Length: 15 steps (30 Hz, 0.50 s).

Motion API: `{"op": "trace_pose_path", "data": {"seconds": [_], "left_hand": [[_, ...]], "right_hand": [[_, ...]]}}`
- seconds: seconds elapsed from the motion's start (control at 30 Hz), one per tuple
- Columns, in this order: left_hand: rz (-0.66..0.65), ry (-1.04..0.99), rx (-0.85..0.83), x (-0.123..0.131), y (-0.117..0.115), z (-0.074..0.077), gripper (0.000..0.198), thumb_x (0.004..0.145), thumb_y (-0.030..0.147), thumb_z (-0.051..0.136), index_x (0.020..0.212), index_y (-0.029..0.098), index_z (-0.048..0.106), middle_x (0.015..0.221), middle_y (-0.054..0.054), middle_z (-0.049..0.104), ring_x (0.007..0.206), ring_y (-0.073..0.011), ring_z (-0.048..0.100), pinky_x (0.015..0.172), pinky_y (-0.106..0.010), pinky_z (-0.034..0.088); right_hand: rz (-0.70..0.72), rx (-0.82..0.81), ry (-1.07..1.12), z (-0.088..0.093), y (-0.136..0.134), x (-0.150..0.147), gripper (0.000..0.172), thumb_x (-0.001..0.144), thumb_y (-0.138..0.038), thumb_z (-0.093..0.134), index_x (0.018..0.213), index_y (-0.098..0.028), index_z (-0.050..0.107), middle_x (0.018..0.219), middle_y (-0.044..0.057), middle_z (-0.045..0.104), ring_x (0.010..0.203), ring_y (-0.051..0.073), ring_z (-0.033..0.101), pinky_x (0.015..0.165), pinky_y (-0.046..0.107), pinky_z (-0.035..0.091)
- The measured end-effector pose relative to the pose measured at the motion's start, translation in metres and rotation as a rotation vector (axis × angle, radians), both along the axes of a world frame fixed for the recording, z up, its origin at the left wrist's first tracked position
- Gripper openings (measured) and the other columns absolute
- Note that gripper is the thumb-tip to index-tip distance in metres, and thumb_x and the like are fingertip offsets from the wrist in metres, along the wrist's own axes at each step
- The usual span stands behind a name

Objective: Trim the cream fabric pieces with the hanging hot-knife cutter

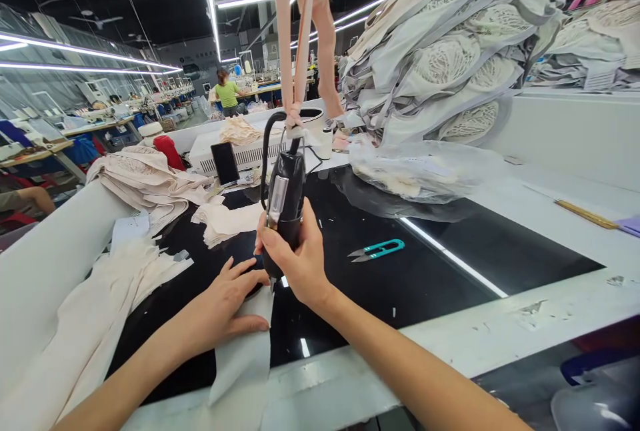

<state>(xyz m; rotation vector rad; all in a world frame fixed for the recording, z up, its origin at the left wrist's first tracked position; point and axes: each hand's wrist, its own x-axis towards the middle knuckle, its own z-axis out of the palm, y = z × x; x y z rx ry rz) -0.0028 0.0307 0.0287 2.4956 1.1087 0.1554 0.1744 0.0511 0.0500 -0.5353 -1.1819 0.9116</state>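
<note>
My right hand (300, 257) is wrapped round a black handheld electric tool (286, 194), held upright near the middle of the view. The tool hangs from knotted pink fabric strips (294, 114), and its cord loops up on the left. Its lower tip is beside the edge of a pale cloth strip (244, 357). My left hand (227, 301) lies palm down with fingers spread on that strip, just left of the tip. The cloth runs over the front edge of the glossy black table panel (345, 311).
Teal thread snips (383, 251) lie to the right. Piled pale fabric pieces (145, 184) are at left, with a clear plastic bag (425, 171) behind. A tall fabric stack (450, 57) rises at back right. A person in green (229, 94) is far off.
</note>
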Motion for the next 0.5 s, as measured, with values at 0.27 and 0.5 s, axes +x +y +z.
{"op": "trace_pose_path", "data": {"seconds": [0.27,0.5], "left_hand": [[-0.013,0.067,-0.032,0.0060,0.0008,0.0098,0.028,0.093,0.033,0.075,0.117,0.022,0.065,0.136,-0.011,0.065,0.152,-0.0366,0.035,0.123,-0.071,0.019],[-0.031,0.028,0.000,0.0011,0.0030,0.0020,0.030,0.095,0.040,0.074,0.117,0.026,0.060,0.139,-0.007,0.063,0.149,-0.0350,0.038,0.124,-0.070,0.017]], "right_hand": [[0.057,-0.038,-0.012,0.0025,-0.0070,-0.0080,0.028,0.079,-0.032,0.074,0.094,-0.027,0.052,0.078,-0.004,0.057,0.064,0.014,0.052,0.058,0.029,0.050],[-0.035,-0.003,-0.008,0.0009,-0.0005,0.0001,0.027,0.081,-0.034,0.074,0.096,-0.027,0.053,0.078,-0.004,0.060,0.067,0.015,0.055,0.061,0.028,0.052]]}}
